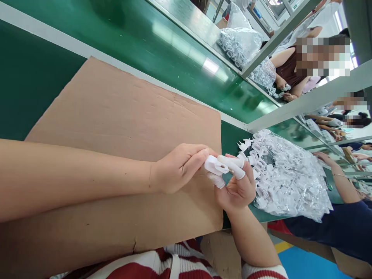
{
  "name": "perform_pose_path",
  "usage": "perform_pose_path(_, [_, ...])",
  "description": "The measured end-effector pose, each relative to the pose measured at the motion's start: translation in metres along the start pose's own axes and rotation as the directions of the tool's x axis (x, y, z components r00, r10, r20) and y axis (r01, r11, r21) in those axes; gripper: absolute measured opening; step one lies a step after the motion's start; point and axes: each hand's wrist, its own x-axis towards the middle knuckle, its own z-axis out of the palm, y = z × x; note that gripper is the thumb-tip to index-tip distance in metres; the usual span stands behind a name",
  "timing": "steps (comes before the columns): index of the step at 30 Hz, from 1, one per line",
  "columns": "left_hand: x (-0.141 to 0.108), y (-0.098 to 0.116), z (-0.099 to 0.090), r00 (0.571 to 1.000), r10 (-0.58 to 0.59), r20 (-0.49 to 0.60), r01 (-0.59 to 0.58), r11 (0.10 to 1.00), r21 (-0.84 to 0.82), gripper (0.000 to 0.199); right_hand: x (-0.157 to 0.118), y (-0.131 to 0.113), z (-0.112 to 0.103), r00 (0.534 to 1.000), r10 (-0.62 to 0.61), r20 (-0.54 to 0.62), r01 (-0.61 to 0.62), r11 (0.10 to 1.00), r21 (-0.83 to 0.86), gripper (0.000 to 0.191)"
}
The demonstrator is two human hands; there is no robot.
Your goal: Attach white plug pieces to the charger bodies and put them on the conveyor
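Over the cardboard sheet (124, 128), both hands meet at one small white power plug (213, 166) with metal pins. My left hand (183, 166) reaches in from the left, bare, its thumb and fingers closed on the near end of the plug. White finger covers are on the thumb and fingers of my right hand (236, 184), which pinches the plug from the other side, around its pin end. Fingers hide part of the plug. Just right of my right hand, loose white plugs (257, 153) spill from a clear plastic bag (293, 182).
A green conveyor surface (180, 73) runs diagonally behind the cardboard, edged by metal rails. Across it, a co-worker's hands (286, 91) hold small white parts near filled bags (241, 42). At right, another person's arm (343, 182) reaches past the bag of plugs.
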Motion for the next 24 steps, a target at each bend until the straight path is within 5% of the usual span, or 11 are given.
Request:
perform_pose_path(4, [-0.001,-0.004,-0.001,1.000,-0.014,0.003,0.014,1.000,-0.006,0.049,-0.001,0.001,-0.001,1.000,0.023,0.021,-0.024,1.000,0.016,0.046])
perform_pose_path(10, [0.004,-0.015,-0.005,0.987,0.142,0.077,-0.143,0.990,0.009,0.041,0.001,0.006,-0.004,0.996,0.047,0.077,-0.050,0.998,0.032,0.044])
perform_pose_path(16, [0.014,-0.023,-0.013,0.970,-0.100,0.220,0.078,0.991,0.107,0.035,0.000,0.016,0.002,0.932,0.242,0.270,-0.285,0.949,0.136,0.034])
perform_pose_path(24, [0.016,-0.017,-0.007,0.952,0.011,0.304,-0.066,0.983,0.173,0.014,-0.018,0.028,0.004,0.894,0.371,0.250,-0.410,0.904,0.125,0.043])
